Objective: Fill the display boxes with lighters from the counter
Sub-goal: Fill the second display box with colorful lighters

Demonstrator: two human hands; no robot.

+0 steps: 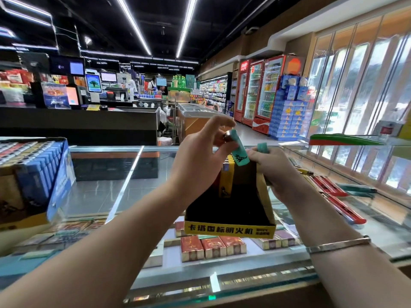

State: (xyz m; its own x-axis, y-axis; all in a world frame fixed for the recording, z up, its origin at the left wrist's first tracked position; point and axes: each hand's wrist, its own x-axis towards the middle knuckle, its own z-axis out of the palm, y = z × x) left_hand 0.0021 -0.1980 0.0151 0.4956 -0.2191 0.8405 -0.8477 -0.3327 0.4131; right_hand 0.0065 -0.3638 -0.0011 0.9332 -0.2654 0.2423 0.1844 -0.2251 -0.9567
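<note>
A black and yellow display box [229, 228] sits on the glass counter, with several yellow lighters [226, 183] standing at its far end. My left hand [200, 161] pinches a teal lighter [239, 152] above the box's back row, tilted. My right hand [275, 172] grips another teal lighter [263, 147] at the box's right wall. Loose red lighters [333, 194], a teal lighter [358, 188] and a yellow one [305, 172] lie on the counter to the right.
A filled blue display box of lighters [37, 174] stands on the left of the glass counter [111, 187]. Cigarette cartons [213, 246] lie under the glass. Beyond are a dark checkout counter [77, 123] and drink fridges [258, 94].
</note>
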